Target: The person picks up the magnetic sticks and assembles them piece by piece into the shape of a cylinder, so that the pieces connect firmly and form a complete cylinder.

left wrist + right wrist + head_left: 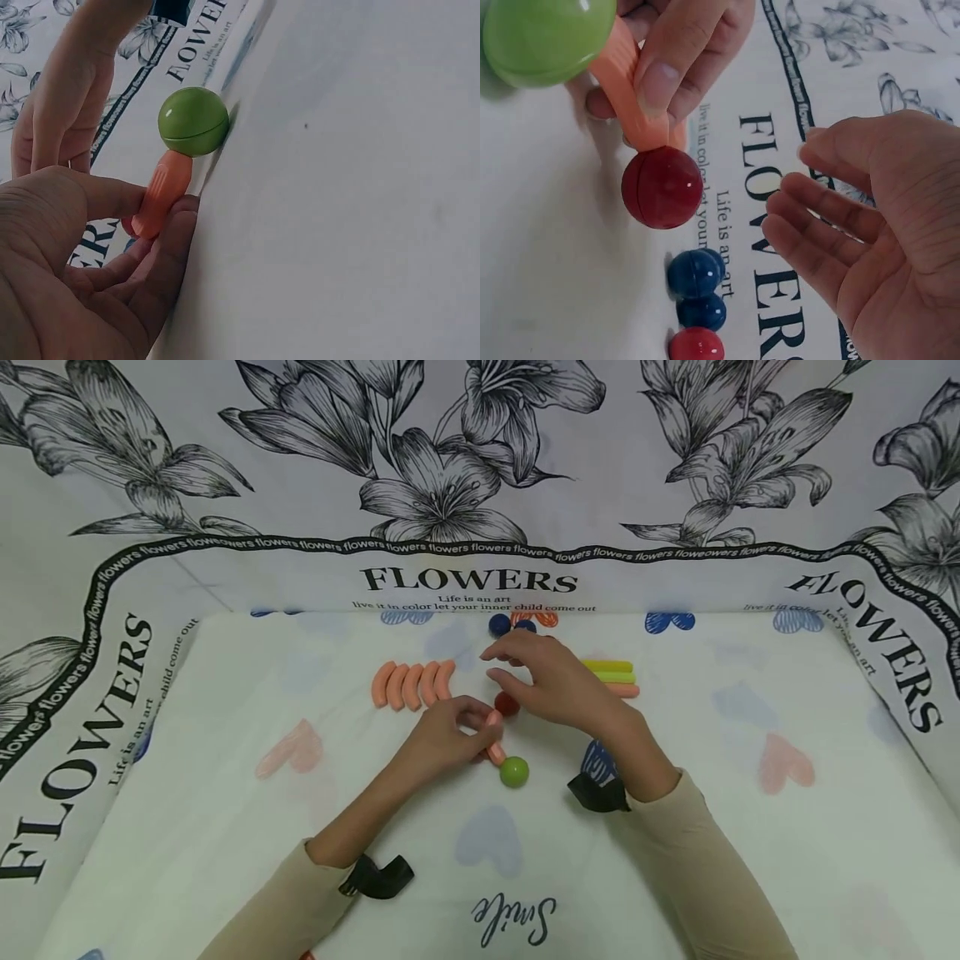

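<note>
My left hand [442,742] pinches a salmon-coloured curved stick [496,753] between thumb and fingers, near the middle of the cloth. A green ball [513,772] sits at the stick's near end; a fine seam runs round it in the left wrist view. At the other end a dark red ball [662,187] meets the stick in the right wrist view. My right hand [558,683] hovers just beyond, palm facing inward and fingers loosely bent, holding nothing. Its fingertips are apart from the red ball in the right wrist view.
Several salmon curved sticks [411,685] lie in a row at the back left. Straight yellow, green and salmon sticks [613,667] lie partly behind the right hand. Blue balls [694,274] and another red ball [696,345] sit near the table's far edge.
</note>
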The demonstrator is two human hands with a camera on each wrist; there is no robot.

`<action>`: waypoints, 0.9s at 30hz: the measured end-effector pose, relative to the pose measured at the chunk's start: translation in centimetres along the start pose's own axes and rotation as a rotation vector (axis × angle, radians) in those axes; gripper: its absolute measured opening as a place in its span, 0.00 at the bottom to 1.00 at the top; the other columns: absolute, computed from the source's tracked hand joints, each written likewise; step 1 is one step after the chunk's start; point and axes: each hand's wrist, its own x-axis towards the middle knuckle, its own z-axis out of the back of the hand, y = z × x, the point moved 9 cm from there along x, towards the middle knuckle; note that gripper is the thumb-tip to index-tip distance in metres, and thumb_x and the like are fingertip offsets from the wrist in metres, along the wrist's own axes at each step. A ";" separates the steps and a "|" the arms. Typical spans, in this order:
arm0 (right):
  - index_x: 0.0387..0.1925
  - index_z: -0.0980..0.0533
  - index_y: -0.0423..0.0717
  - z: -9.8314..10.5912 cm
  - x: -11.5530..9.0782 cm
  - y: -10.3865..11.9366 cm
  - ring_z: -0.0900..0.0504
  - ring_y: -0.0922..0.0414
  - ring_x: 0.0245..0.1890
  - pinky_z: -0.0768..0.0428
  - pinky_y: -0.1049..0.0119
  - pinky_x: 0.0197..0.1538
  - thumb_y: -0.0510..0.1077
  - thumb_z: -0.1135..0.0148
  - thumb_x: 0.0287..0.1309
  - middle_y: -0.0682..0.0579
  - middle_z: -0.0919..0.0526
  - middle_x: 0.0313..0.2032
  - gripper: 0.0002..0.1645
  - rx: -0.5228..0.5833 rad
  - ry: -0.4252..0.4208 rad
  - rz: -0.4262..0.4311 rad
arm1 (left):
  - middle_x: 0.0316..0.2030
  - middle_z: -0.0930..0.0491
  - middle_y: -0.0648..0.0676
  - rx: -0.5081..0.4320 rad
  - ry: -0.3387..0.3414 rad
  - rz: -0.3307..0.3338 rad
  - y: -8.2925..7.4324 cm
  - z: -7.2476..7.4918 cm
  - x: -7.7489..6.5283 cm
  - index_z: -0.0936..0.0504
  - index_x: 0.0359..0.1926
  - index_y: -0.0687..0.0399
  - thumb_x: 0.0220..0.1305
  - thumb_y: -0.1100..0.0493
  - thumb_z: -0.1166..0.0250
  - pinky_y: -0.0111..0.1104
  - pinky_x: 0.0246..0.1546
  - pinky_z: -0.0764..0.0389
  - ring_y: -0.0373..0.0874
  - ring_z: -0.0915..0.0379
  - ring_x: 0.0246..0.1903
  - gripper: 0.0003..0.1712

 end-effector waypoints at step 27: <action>0.57 0.16 0.46 -5.5 5.4 -0.5 0.15 0.54 0.60 0.20 0.58 0.66 0.41 0.38 0.75 0.52 0.11 0.55 0.15 0.016 0.162 0.073 | 0.36 0.09 0.49 -0.058 0.063 0.154 3.3 2.0 -3.2 0.18 0.51 0.53 0.66 0.46 0.27 0.37 0.41 0.16 0.43 0.12 0.32 0.20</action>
